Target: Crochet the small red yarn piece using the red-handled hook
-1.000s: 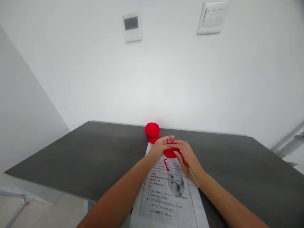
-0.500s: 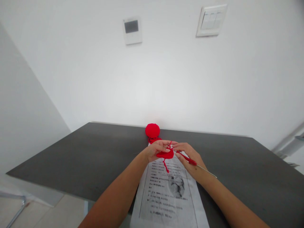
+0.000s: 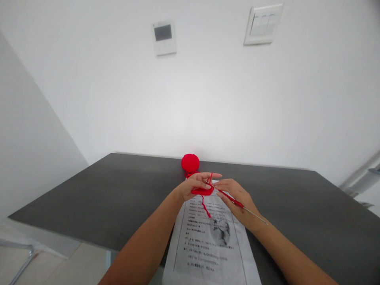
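Note:
My left hand (image 3: pixel 190 186) pinches a small piece of red crochet work (image 3: pixel 203 192) between thumb and fingers, with its index finger stretched out and a strand of red yarn (image 3: pixel 211 178) running up over it. A loose yarn tail (image 3: pixel 206 207) dangles from the work over the paper. Held in my right hand (image 3: pixel 234 198) is a crochet hook (image 3: pixel 233 200) with a red grip and a thin metal shaft pointing back over the wrist. The hook's tip meets the work at its right edge; the exact stitch is too small to make out.
Behind my hands a red yarn ball (image 3: pixel 190 163) rests near the wall, loose loops of yarn beside it. A printed sheet (image 3: pixel 208 253) lies under my hands on the dark table (image 3: pixel 133 190). A thermostat panel (image 3: pixel 164 38) and a light switch (image 3: pixel 263 25) are on the wall.
The crochet work has shifted slightly left and tilted edge-on. My left index finger has lifted and straightened with the yarn over it. The hook has turned a little in my right hand.

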`<state>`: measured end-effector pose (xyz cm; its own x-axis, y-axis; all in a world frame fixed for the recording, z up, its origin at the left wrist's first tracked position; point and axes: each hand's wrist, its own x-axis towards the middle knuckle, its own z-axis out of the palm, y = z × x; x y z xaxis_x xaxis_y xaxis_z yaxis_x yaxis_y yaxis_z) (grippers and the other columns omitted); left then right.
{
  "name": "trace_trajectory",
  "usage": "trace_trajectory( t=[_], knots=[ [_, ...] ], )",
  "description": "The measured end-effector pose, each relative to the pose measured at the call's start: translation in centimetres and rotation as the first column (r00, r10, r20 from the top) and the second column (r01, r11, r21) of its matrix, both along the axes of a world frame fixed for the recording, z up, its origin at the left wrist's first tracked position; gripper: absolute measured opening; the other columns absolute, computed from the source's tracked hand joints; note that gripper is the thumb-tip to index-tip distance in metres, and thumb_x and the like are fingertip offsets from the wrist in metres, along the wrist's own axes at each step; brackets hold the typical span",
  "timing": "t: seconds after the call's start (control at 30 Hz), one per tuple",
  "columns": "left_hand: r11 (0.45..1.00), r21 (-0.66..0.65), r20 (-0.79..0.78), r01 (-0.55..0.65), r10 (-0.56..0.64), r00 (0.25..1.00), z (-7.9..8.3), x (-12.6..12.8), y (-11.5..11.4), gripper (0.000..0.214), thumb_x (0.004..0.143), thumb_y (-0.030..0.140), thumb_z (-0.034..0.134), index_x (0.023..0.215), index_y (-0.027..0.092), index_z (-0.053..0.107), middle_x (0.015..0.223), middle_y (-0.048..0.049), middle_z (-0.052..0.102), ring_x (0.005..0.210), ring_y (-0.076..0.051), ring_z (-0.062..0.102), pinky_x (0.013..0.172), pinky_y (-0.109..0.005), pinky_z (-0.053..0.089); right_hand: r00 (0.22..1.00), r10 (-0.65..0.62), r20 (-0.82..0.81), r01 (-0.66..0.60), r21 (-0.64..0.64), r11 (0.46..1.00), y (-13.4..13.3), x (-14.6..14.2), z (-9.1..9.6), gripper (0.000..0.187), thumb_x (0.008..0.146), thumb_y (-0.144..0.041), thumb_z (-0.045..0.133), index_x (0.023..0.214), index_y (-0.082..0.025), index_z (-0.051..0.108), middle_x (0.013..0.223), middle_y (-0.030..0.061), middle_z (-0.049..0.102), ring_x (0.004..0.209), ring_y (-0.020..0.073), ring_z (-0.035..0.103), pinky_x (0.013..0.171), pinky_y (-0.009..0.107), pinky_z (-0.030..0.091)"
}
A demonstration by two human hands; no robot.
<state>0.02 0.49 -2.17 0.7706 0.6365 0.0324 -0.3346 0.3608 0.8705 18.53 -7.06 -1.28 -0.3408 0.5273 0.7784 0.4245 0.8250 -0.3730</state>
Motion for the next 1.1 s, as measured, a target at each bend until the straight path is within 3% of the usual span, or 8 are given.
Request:
trace_trajectory(
  t=[0.2, 0.43, 0.77, 1.1],
  knots=[
    [0.996, 0.063, -0.014, -0.057, 0.058, 0.998, -0.1, -0.7, 0.7, 0.053, 0.059, 0.011, 0.070, 0.112, 0.014, 0.067, 0.074, -0.0045, 0.067, 0.069, -0.015, 0.063, 0.071, -0.027, 0.043, 0.990, -0.007, -0.140, -0.014, -0.146, 0.989, -0.3, 0.0, 0.2, 0.016, 0.091, -0.022, 0.055, 0.099, -0.023, 0.068, 0.098, 0.0077, 0.071, 0.094, 0.0200, 0.067, 0.084, 0.034, 0.054],
    [0.995, 0.088, -0.048, -0.043, 0.048, 0.998, 0.1, -1.0, 0.7, 0.048, 0.057, 0.011, 0.070, 0.105, 0.013, 0.069, 0.077, -0.0067, 0.069, 0.070, -0.017, 0.063, 0.070, -0.027, 0.043, 0.965, -0.045, -0.259, -0.058, -0.378, 0.924, -0.1, 0.2, -0.2, 0.018, 0.090, -0.033, 0.057, 0.091, -0.022, 0.071, 0.092, 0.0065, 0.074, 0.086, 0.0205, 0.068, 0.077, 0.032, 0.055],
    [0.997, 0.080, -0.064, -0.008, 0.013, 0.998, 0.5, -1.1, 0.4, 0.045, 0.050, 0.011, 0.070, 0.095, 0.010, 0.072, 0.077, -0.0082, 0.071, 0.069, -0.016, 0.062, 0.068, -0.026, 0.040, 0.959, 0.021, -0.282, -0.142, -0.415, 0.899, 0.0, 0.6, 0.3, 0.021, 0.088, -0.037, 0.059, 0.086, -0.021, 0.072, 0.086, 0.0062, 0.074, 0.081, 0.0207, 0.069, 0.075, 0.032, 0.055],
    [0.999, 0.030, 0.001, 0.013, -0.013, 1.000, 0.0, -1.0, 0.4, 0.047, 0.049, 0.014, 0.068, 0.096, 0.009, 0.072, 0.076, -0.0089, 0.071, 0.064, -0.015, 0.061, 0.068, -0.027, 0.042, 0.978, 0.133, -0.160, -0.179, -0.319, 0.931, -0.3, 0.8, 0.9, 0.013, 0.089, -0.025, 0.058, 0.094, -0.023, 0.070, 0.094, 0.0057, 0.073, 0.089, 0.0184, 0.068, 0.080, 0.030, 0.053]
  ],
)
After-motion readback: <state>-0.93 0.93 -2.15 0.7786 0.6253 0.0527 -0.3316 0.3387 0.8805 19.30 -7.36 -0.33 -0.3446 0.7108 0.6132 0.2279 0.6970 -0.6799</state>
